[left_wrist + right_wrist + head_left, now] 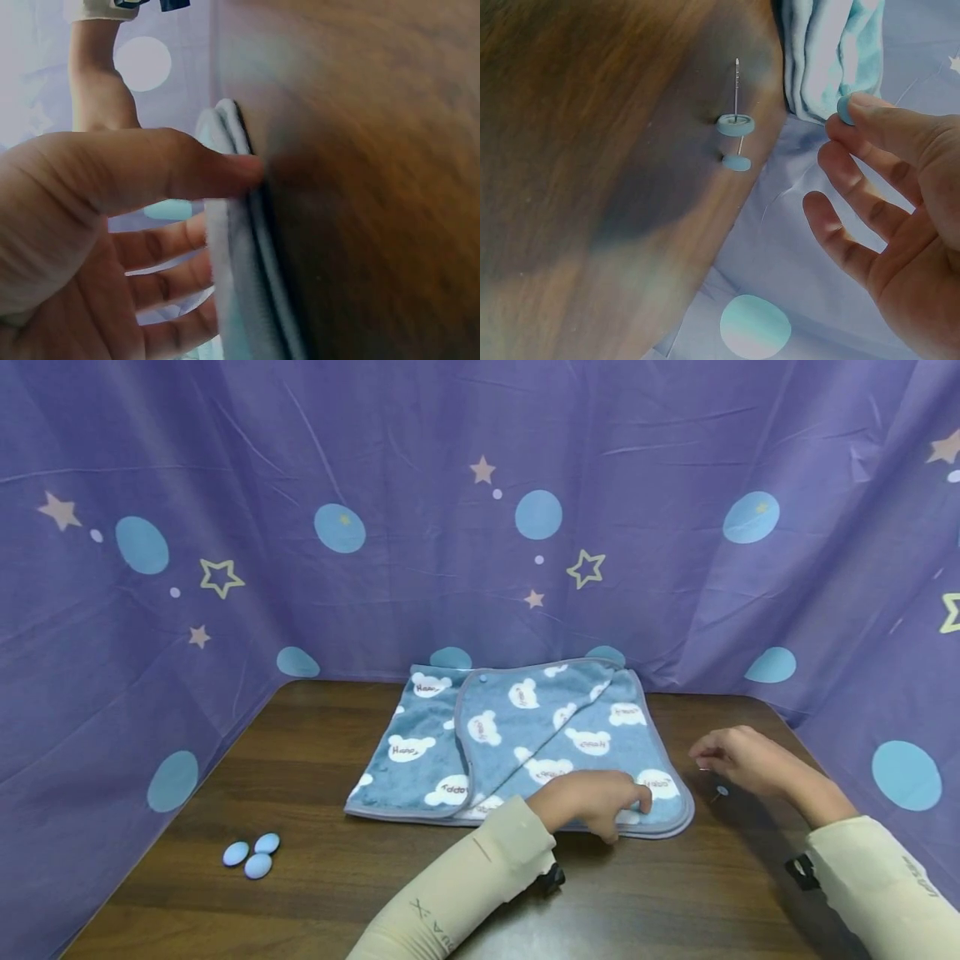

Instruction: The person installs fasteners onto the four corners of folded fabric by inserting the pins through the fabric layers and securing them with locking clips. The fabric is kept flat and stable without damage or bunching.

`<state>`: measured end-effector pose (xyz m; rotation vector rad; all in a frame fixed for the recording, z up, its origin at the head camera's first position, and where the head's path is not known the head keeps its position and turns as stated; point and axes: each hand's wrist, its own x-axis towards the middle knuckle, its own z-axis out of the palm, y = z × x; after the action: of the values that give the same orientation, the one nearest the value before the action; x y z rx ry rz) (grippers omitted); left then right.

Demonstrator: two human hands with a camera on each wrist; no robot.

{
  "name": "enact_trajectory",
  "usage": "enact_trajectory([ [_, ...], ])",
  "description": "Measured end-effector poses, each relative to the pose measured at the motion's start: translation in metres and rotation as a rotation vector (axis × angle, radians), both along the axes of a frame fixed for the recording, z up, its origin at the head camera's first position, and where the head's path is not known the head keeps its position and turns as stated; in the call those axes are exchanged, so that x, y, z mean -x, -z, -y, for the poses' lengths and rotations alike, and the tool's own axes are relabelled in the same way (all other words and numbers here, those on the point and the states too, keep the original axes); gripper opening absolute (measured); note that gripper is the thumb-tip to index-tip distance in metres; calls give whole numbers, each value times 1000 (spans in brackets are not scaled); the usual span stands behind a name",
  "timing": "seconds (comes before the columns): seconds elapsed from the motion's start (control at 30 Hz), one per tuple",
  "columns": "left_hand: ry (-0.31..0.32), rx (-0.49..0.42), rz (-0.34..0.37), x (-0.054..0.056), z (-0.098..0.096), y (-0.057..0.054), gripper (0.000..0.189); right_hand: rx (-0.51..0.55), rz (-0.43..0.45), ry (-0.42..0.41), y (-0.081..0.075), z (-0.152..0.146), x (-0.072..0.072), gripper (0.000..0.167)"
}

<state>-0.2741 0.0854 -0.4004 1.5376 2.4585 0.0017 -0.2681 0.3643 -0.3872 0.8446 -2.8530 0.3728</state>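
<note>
A blue fleece blanket with white bear shapes lies folded on the table. My left hand is at its front right part; in the left wrist view the thumb touches the layered edge and the other fingers rest loosely against the upper side. Right of the blanket, my right hand is raised, pinching a small blue round cap between thumb and forefinger. Below that hand, a thin metal pin rises from a blue disc. A second blue disc is close by.
Three blue oval caps lie together at the table's left front. The dark wooden table is bordered at the back and sides by a purple curtain with stars and blue dots.
</note>
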Motion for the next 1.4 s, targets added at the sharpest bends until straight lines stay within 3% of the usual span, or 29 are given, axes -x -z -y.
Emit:
enact_trajectory([
  [0.1, -31, 44, 3, -3, 0, 0, 62, 2, -17, -3, -1, 1, 0, 9],
  [0.27, -72, 51, 9, -5, -2, 2, 60, 3, -19, 2, 0, 1, -1, 9],
  [0.43, -105, 18, 35, -2, -4, 4, 50, 10, -14, 5, 0, 1, -1, 9],
  [0.53, -91, -28, 14, 0, -4, 4, 37, 15, -20, 0, 0, 2, -2, 9],
  [0.67, -88, -112, -50, 2, -4, 5, 14, 31, -21, -4, -1, 6, -3, 12],
  [0.87, -178, -297, -110, 9, -3, 1, 15, 61, -31, 20, -6, 13, -4, 14],
  [1.2, -366, -609, 9, 26, 16, -14, 25, 173, -223, -51, -19, 25, -7, 29],
  [1.4, -456, -726, 88, 37, 24, -18, 25, 243, -300, -75, -31, 38, -6, 34],
])
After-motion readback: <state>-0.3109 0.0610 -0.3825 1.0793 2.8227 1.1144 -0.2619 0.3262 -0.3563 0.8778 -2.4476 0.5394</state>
